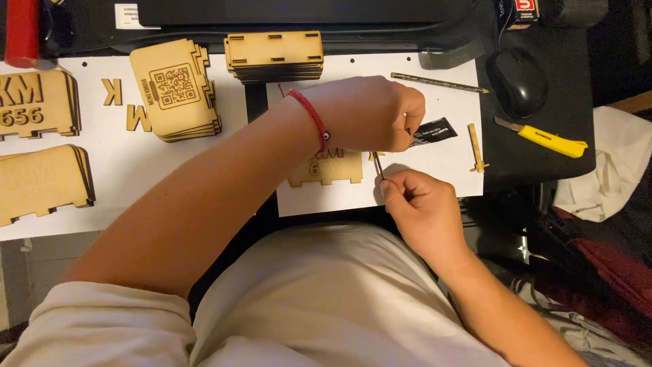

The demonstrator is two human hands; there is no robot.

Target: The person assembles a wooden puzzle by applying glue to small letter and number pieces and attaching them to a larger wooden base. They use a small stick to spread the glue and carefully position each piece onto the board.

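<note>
Your left hand was closed on a small black tube; your right hand pinched a thin stick — both over the white sheet, beside a wooden panel.

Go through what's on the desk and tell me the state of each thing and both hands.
Left hand: closed on a small black packet.
Right hand: pinching a thin stick, upright.
Engraved wooden piece: flat on white paper, partly under the wrist.
Yellow utility knife: lying untouched.
Pencil: lying flat.
Black mouse: untouched.
</note>
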